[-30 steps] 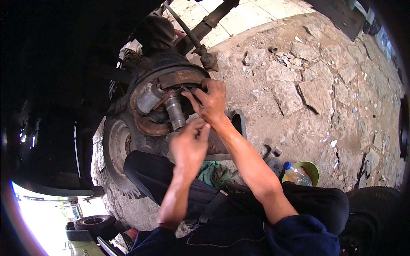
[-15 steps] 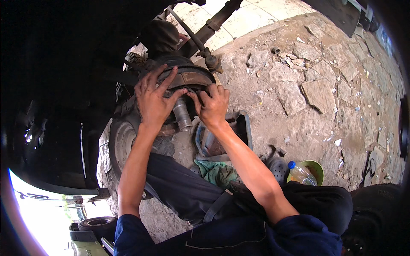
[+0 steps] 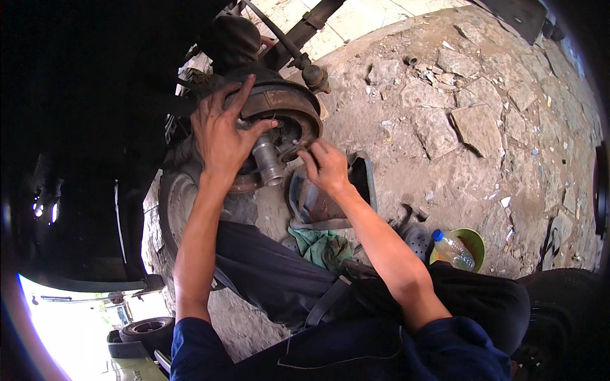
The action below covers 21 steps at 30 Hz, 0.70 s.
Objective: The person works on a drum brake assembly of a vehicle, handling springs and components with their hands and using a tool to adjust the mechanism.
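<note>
A brown, worn drum brake assembly point(image 3: 254, 171) with a curved brake shoe point(image 3: 279, 100) is in front of me, at the upper middle. From its centre a bare metal axle stub point(image 3: 267, 164) points toward me. My left hand point(image 3: 219, 136) lies against the left side of the assembly, fingers stretched upward and thumb reaching across above the stub. It grips nothing. My right hand point(image 3: 328, 166) is at the right edge of the brake, beside the shoe's lower end. Its fingers are curled together, and whatever lies between them is too small to make out.
Below the brake sits an open grey-blue container point(image 3: 365, 184), with a green rag point(image 3: 323, 249) before it. A clear bottle point(image 3: 454, 249) leans in a green bowl point(image 3: 476, 244) on the right. Broken slabs point(image 3: 476, 130) cover the ground. A dark vehicle body point(image 3: 76, 190) fills the left.
My right hand has moved down and right, away from my left thumb, uncovering the inside of the brake. The left hand stays on the assembly, its view shifted slightly.
</note>
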Tool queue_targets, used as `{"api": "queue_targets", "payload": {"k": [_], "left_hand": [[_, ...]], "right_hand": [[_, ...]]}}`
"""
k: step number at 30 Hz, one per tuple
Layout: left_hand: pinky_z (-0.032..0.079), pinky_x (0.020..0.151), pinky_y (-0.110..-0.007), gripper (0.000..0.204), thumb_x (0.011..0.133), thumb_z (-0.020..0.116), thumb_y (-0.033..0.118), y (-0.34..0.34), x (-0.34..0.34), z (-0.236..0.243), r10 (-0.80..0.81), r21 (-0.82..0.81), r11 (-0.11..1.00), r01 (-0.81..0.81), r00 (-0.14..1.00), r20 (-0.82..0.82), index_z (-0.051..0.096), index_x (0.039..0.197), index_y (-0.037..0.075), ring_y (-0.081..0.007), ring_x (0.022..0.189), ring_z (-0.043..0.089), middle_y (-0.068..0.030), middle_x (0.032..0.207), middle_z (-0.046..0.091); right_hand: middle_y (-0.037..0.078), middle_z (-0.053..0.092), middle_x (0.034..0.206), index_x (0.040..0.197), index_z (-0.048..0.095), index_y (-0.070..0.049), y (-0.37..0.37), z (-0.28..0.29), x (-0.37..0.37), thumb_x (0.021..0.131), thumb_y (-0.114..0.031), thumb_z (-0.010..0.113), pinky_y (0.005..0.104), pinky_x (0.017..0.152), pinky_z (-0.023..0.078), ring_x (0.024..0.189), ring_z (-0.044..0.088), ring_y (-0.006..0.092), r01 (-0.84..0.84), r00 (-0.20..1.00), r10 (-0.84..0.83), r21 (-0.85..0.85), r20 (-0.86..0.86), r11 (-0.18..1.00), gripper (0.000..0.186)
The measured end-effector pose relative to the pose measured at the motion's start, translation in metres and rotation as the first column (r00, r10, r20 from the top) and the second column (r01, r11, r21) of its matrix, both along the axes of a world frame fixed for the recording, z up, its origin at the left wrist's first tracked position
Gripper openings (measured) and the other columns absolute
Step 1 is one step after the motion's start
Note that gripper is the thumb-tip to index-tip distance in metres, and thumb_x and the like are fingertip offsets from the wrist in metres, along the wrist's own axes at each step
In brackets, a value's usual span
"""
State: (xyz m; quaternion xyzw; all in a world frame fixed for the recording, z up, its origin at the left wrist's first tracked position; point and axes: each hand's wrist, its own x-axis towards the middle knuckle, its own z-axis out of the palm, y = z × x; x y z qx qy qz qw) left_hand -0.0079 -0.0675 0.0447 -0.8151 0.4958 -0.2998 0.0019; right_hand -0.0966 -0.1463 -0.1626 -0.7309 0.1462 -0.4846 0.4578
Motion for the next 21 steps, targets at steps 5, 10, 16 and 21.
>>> {"api": "queue_targets", "payload": {"k": [5,10,16,21], "left_hand": [[0.038,0.098,-0.048,0.081,0.06,0.079,0.055,-0.004,-0.003,-0.003,0.004,-0.003,1.0,-0.004,1.0,-0.003,0.058,0.133,0.027,-0.031,0.114,0.051,-0.0077,0.122,0.059],[0.037,0.096,-0.049,0.077,0.064,0.073,0.062,0.009,0.008,-0.001,-0.023,-0.013,1.0,0.023,0.998,0.055,0.058,0.132,0.031,-0.0305,0.114,0.051,-0.0037,0.123,0.058],[0.047,0.086,-0.046,0.072,0.061,0.081,0.053,-0.004,0.011,-0.009,-0.152,-0.062,0.986,0.156,0.986,0.064,0.062,0.127,0.031,-0.0307,0.1,0.061,-0.0049,0.116,0.063],[0.045,0.089,-0.045,0.072,0.061,0.08,0.053,-0.003,0.009,-0.008,-0.131,-0.054,0.989,0.136,0.987,0.094,0.062,0.127,0.03,-0.0289,0.106,0.058,-0.0038,0.119,0.062]], "right_hand": [[0.021,0.06,0.067,0.081,0.054,-0.005,-0.017,-0.021,-0.002,0.091,-0.024,0.064,0.0456,0.05,0.046,0.059,0.06,0.0415,0.002,0.999,0.002,0.1,-0.037,0.995,0.023],[0.027,0.06,0.075,0.09,0.053,-0.001,-0.07,-0.043,-0.018,0.097,-0.028,0.054,0.0492,0.058,0.044,0.072,0.058,0.0478,0.148,0.944,-0.083,0.184,-0.319,0.972,0.028],[0.023,0.067,0.103,0.1,0.069,-0.007,-0.152,-0.144,-0.094,0.095,-0.043,0.049,0.0481,0.082,0.052,0.098,0.064,0.0397,0.084,0.242,0.057,0.08,-0.969,0.993,0.041],[0.018,0.068,0.105,0.105,0.069,-0.01,-0.155,-0.181,-0.128,0.095,-0.039,0.051,0.0427,0.08,0.054,0.097,0.067,0.0336,-0.22,0.052,-0.003,-0.014,-0.999,0.975,0.035]]}}
